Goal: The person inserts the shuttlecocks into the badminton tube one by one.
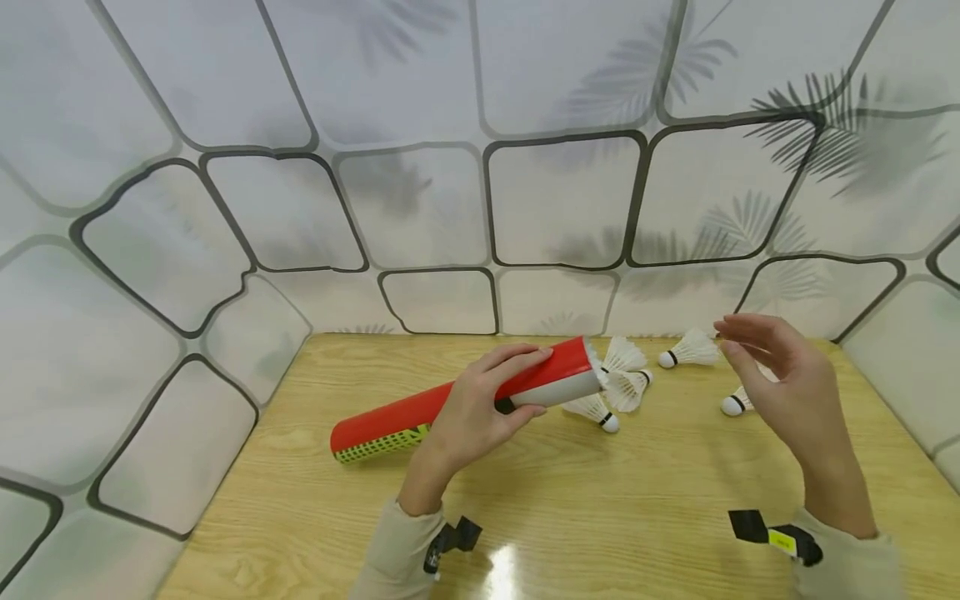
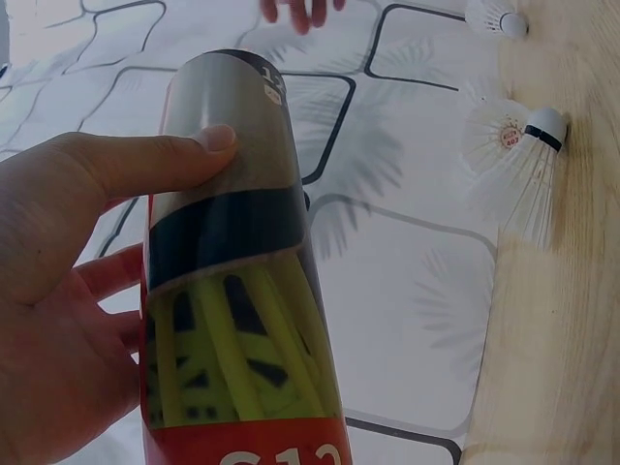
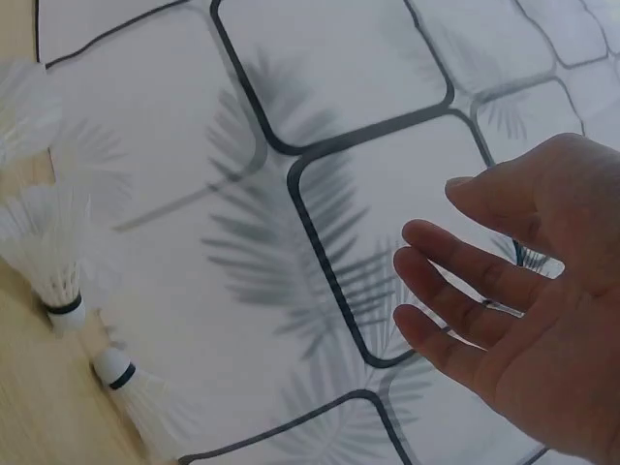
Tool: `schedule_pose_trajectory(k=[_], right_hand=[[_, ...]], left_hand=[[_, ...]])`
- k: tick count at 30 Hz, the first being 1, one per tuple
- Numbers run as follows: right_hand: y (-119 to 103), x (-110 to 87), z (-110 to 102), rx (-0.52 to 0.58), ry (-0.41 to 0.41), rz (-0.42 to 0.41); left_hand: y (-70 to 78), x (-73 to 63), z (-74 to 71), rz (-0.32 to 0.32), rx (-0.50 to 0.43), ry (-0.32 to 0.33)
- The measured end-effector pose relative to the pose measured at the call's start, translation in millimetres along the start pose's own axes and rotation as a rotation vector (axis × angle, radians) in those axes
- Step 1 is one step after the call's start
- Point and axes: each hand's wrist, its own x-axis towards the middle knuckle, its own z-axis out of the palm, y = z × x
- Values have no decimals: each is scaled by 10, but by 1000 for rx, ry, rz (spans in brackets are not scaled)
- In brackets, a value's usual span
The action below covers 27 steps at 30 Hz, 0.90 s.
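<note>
A long red tube [image 1: 397, 414] is being held by the left hand [image 1: 468, 408], with the fingers being curled over its top side and the thumb being kept along the near side. As being seen from the head view, the long line of the tube is being made to run from about 8 o'clock to about 2 o'clock, and its white-rimmed end is being pointed at a bunch of three shuttlecocks [image 1: 624, 353]. That bunch is being found just past the rim, at about 3 o'clock from the left hand; whether the rim is being touched by the feathers cannot be told. By the right hand [image 1: 797, 396] nothing is being held; it is being kept up above the table [image 1: 615, 508], with its fingers being loosely bent. From the right hand, the tube's rim is being faced at 9 o'clock, well apart. One lone shuttlecock [image 1: 688, 350] is being seen at 10 o'clock from it, and another shuttlecock [image 1: 733, 406], at 8 o'clock, is being partly hidden by that hand, so the right hand is being placed nearer to those two
</note>
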Motion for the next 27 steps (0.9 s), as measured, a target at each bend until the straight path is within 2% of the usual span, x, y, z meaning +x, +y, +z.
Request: schedule_pose_trajectory(k=[8,12,19,27], right_hand=[[411,-92,-161,-229,-30,150],[580,-133,-232,-304,-58,208],[825,-195,-281,-348,-111,217],[1024,-292,-283,-396,-157,307]], left_hand=[[-35,-16,2,0,10,-1],[-39,-17,2,0,14,-1],[-42,-6,0,8,10,1],[-30,1,-27,-9,14,0]])
